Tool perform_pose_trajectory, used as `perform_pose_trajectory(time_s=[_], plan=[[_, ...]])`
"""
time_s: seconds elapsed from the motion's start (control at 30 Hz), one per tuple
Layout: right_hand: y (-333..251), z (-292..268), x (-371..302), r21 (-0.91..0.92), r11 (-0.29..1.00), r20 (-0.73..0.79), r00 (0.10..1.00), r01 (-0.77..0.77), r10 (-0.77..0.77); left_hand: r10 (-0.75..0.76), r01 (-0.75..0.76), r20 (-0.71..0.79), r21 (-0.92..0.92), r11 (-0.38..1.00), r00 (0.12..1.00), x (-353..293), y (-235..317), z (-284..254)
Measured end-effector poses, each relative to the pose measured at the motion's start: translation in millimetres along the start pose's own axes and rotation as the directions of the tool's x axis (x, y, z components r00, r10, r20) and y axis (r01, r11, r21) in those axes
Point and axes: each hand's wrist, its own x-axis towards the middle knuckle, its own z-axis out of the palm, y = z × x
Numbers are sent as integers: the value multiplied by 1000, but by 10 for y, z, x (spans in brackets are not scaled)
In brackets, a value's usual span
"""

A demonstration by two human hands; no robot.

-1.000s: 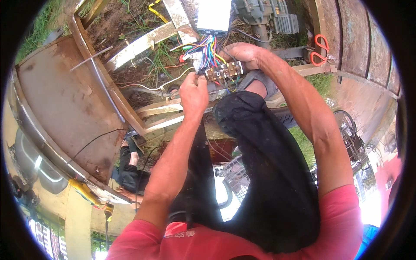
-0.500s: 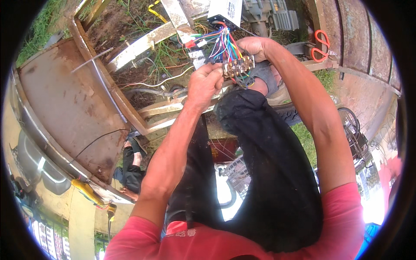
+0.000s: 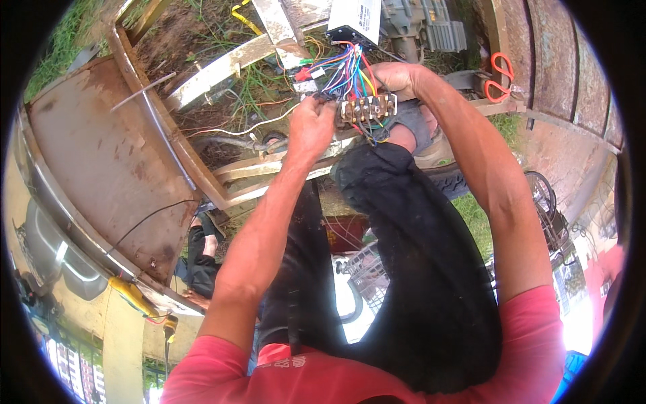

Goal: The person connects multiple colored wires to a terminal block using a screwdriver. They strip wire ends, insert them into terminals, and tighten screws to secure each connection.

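A terminal block [image 3: 369, 109] with a row of metal screw contacts hangs above my knee. From a silver control box [image 3: 354, 21] a bundle of coloured wires [image 3: 351, 62] runs down to it. My left hand [image 3: 312, 126] is closed just left of the block, its fingertips pinched at a small dark piece among the wires that I cannot make out. Curled against the right side of the bundle, above the block, is my right hand [image 3: 398, 79]; its fingertips are partly hidden behind the wires. A red connector [image 3: 303, 74] and a white one lie left of the bundle.
Rusty metal frame bars [image 3: 202, 84] cross over grass and soil. A rusty panel [image 3: 108, 161] stands at the left, with a yellow meter [image 3: 132, 296] beyond it. Red-handled scissors [image 3: 498, 77] hang at the right. A motor [image 3: 431, 27] sits beyond my right hand. Another person's leg [image 3: 205, 256] shows lower left.
My left hand has moved slightly left, off the terminal block's end. The block has turned so its contacts face up toward me, and it sits a little farther right.
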Motion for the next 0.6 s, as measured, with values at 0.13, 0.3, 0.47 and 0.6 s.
perform_pose_trajectory(time_s=[0.13, 0.3, 0.47, 0.6], plan=[[66, -62, 15, 44, 999, -7, 1000, 1, -1, 72, -99, 87, 362, 927, 994, 27, 188, -76], [32, -7, 27, 27, 999, -24, 999, 27, -27, 3, -92, 169, 522, 848, 986, 175, 9, -44], [39, -25, 25, 34, 998, 3, 999, 48, -49, -42, 16, 51, 418, 908, 998, 81, 207, 1], [26, 5, 11, 45, 999, -68, 997, 23, -20, -57, 19, 93, 368, 930, 994, 80, 157, -22]])
